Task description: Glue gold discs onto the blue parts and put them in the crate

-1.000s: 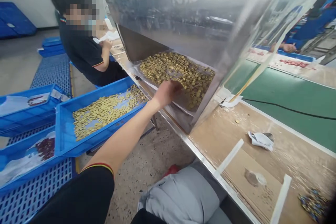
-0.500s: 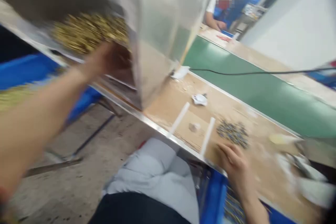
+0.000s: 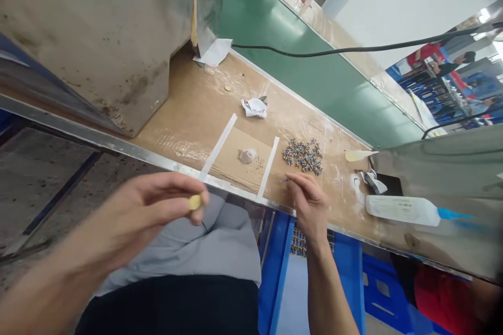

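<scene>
My left hand (image 3: 157, 209) is closed in a pinch on a small round yellow piece (image 3: 194, 202), held above my lap in front of the table edge. A thin dark end shows below those fingers; I cannot tell what it belongs to. My right hand (image 3: 310, 201) pinches a tiny part with a blue tip (image 3: 284, 180) over the table edge. Just beyond it lies a pile of small blue and gold parts (image 3: 302, 156). To its left, a cardboard pad (image 3: 231, 167) between two white tape strips carries a small clear lump (image 3: 247, 155) and scattered specks.
A large metal hood (image 3: 98, 36) stands at the left. Crumpled white paper (image 3: 254, 107) lies on the table (image 3: 184, 131). At the right are a small glue bottle (image 3: 357, 155) and a white squeeze bottle (image 3: 403, 209). A blue tray (image 3: 277, 267) sits below. A black cable (image 3: 294, 54) crosses behind.
My left hand has come out from the heap of gold-coloured pieces under the hood, rightward and towards me, with a round yellow piece. The view has turned right; my right hand stays by the pile.
</scene>
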{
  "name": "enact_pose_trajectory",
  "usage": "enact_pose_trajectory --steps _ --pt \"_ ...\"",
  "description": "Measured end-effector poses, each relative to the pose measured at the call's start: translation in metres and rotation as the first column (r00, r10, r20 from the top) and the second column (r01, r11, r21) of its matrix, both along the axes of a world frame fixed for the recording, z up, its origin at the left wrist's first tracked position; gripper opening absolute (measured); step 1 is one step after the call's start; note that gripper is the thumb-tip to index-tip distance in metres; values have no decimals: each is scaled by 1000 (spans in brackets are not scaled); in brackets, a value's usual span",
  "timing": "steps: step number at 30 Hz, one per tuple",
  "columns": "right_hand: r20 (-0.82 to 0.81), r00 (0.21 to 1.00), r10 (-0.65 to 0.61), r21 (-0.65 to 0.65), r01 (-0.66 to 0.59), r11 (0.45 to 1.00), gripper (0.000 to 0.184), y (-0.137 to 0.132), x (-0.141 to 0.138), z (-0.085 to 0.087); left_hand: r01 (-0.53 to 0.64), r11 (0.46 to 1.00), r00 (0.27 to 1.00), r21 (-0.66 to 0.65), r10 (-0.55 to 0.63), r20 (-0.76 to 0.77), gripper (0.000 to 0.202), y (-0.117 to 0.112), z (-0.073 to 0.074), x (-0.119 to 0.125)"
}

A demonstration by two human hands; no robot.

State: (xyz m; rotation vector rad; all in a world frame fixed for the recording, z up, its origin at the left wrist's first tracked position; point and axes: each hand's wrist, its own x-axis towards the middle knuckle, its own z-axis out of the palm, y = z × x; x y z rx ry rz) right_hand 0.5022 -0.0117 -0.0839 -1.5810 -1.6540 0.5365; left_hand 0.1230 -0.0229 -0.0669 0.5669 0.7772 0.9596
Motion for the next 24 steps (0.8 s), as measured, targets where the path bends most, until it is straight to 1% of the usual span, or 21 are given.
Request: enact_pose_trajectory --steps 1,2,4,6,8,11,14,16,20,24 --pt "27 1000 2 8 -2 1000 19 1 0 0 31 999 998 -31 -29 63 20 0 -6 14" --pt "68 998 10 20 -11 1000 20 1 -1 -1 39 998 990 -54 -31 136 20 0 -12 28" --pt "170 985 38 48 -47 998 22 1 -4 -3 26 995 969 -93 -2 246 19 4 -23 54" --pt "248 967 60 63 -78 995 22 1 -7 -5 23 993 949 -115 15 316 17 7 -30 68" --pt "276 960 52 81 -77 994 21 -1 -11 -6 32 993 934 -115 11 358 17 10 -33 71" --pt "264 964 15 105 -44 994 18 -2 -14 -6 32 994 925 -103 9 379 17 14 -34 66" --pt "229 973 16 85 -36 996 16 -1 -18 -2 16 994 929 -106 25 369 18 17 -35 64" --pt "173 985 5 92 -21 996 13 1 -23 3 6 994 932 -109 33 360 19 18 -36 66" --pt "18 1000 -17 155 14 988 8 9 -46 19 -10 995 939 -99 43 341 21 20 -40 67" --pt "-26 999 40 201 -34 979 11 23 -72 28 -5 998 966 -66 22 258 21 21 -41 60"
